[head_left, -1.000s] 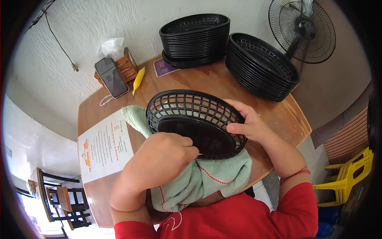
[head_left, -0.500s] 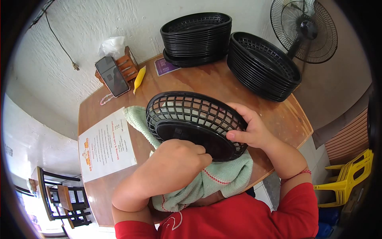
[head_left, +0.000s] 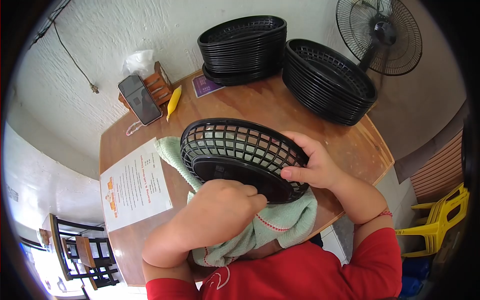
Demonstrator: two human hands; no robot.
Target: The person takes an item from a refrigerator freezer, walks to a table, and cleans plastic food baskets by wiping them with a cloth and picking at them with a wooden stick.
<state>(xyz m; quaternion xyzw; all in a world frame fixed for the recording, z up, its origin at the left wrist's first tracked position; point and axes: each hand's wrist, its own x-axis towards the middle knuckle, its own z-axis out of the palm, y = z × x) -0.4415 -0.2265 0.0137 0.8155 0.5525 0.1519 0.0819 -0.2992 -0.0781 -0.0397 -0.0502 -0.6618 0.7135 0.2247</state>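
Note:
A black oval plastic basket (head_left: 240, 145) is tilted above the table's near side, its flat base facing me. My right hand (head_left: 312, 162) grips its right rim, thumb on the lattice and fingers behind. My left hand (head_left: 227, 205) is closed at the basket's lower edge, in front of the base; what its curled fingers hold is hidden. Under the basket and both forearms lies a crumpled pale green cloth (head_left: 287, 220) with red stitching, one end of it showing left of the basket.
Two stacks of black baskets, one upright (head_left: 242, 52) and one leaning (head_left: 327, 82), stand at the back. A phone (head_left: 140, 100) leans on a wooden holder (head_left: 159, 85) beside a yellow object (head_left: 173, 103). A printed sheet (head_left: 135, 185) lies left. Beyond are a fan (head_left: 382, 32) and yellow chairs (head_left: 435, 222).
The basket has tipped so that its base looks narrower and its lattice side faces me more. My left hand has moved right along its lower edge, while my right hand keeps its grip.

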